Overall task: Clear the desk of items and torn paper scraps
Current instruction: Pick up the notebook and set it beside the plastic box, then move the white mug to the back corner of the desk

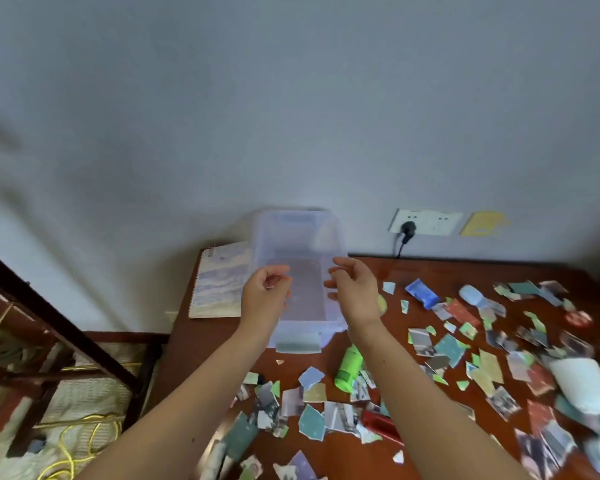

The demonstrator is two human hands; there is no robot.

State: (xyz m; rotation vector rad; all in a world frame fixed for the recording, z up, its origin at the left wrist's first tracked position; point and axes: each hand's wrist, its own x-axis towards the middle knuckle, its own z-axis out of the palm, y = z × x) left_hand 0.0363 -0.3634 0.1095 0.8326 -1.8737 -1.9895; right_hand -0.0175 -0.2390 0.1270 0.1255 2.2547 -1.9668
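**AT THE BACK-LEFT CORNER OF THE BENCH: SEATING THE COLLECTION BIN**

At the rear left of the bench [201,341], against the wall, a clear plastic bin [298,237] stands with its top open and appears empty. The left grip [265,294] and the right grip [355,291] are raised at its two long sides, fingers loosely curled. Through the translucent walls and the blur, it cannot be determined whether either grip holds the rim or merely hovers beside it.

The torn paper scraps [312,422] lie spread over the near and right parts of the bench. Among them lie a green bottle [349,370], a blue tube [423,292] and a red item [381,426]. A notebook [219,282] lies just beside the bin on its left.

Judged step: placing the bin as the receptacle. Nothing appears to be in it, so the task is near its start.

Procedure:
1. Seat the bin flat, with its near end facing the scraps.
2. Leave the notebook free of the bin so it can be lifted separately.
3. Remove the solid items first, since they likely pin scraps beneath them.
4. Gather the scraps into piles before lifting. Single pieces are light and may flutter off the bench edge.
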